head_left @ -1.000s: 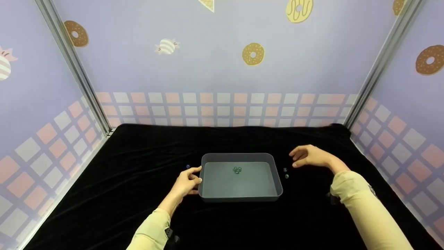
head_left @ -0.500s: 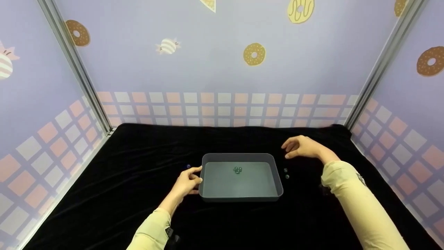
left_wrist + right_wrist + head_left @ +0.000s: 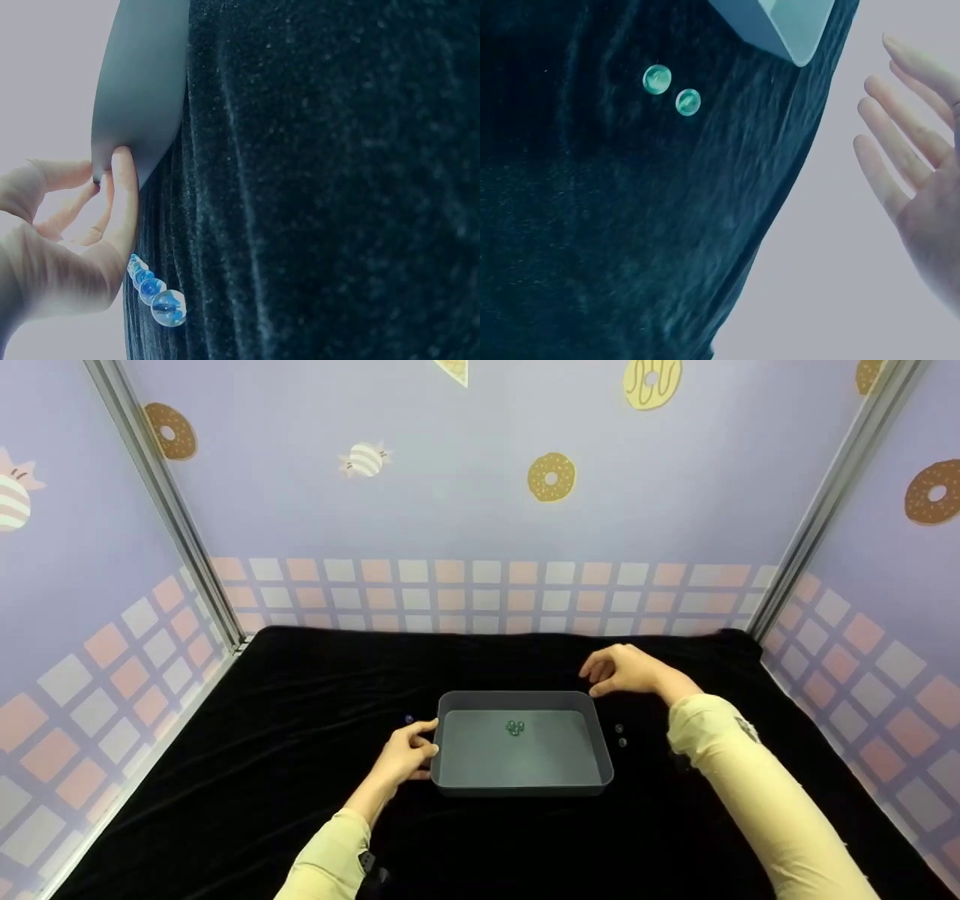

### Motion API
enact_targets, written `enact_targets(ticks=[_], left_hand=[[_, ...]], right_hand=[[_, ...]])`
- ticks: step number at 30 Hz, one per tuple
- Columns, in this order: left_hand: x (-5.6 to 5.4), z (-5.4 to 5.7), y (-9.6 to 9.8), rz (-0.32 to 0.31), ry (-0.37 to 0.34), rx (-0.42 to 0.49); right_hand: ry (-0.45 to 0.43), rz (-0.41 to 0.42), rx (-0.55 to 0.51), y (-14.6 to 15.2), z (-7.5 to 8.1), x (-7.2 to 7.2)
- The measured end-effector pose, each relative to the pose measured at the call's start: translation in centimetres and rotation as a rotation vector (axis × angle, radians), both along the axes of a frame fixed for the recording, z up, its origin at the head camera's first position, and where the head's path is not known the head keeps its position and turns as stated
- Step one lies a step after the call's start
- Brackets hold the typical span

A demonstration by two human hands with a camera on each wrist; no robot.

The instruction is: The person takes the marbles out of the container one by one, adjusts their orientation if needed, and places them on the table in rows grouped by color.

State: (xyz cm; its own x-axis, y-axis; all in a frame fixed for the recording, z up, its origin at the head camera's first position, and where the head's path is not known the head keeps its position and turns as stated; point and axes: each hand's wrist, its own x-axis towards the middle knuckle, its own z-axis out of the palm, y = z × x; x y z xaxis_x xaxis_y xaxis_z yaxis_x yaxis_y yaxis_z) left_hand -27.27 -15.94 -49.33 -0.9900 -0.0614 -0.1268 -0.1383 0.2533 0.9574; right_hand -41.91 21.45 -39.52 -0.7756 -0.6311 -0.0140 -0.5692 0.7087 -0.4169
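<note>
My left hand [image 3: 403,751] holds the left side of a shallow grey tray [image 3: 521,791], with fingertips at the rim and one finger against the outer wall in the left wrist view. In the tray, a small cluster of green marbles [image 3: 515,727] rests on the floor behind its middle. My right hand [image 3: 624,669] hovers by the tray's back right corner, its fingers loosely bent and nothing seen between them. Right of the tray lie two green marbles [image 3: 657,79]. Beside my left hand runs a row of several blue marbles [image 3: 168,308], mostly hidden in the head view.
A black velvety cloth [image 3: 322,675] covers the table. Printed panels [image 3: 480,510] rise at the back and both sides, joined by metal posts [image 3: 810,510] at the corners.
My right hand has moved left and away from me, from beyond the two green marbles to the tray's back right corner. The left hand and the tray stay put.
</note>
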Motion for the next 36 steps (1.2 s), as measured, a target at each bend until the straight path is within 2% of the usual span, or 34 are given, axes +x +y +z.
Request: enact_targets(ticks=[9, 18, 29, 36], left_hand=[[0.0, -0.1, 0.0, 0.003, 0.001, 0.007], [-0.1, -0.3, -0.1, 0.01, -0.001, 0.014], [0.0, -0.1, 0.0, -0.004, 0.008, 0.011], [-0.1, -0.2, 0.0, 0.002, 0.008, 0.012]], right_hand=[[0.023, 0.147, 0.087, -4.3, -0.4, 0.5], [0.016, 0.288, 0.208, -8.6, -1.8, 1.7], [0.041, 0.314, 0.315, -11.5, -3.5, 2.7], [0.121, 0.298, 0.318, -12.5, -5.0, 3.1]])
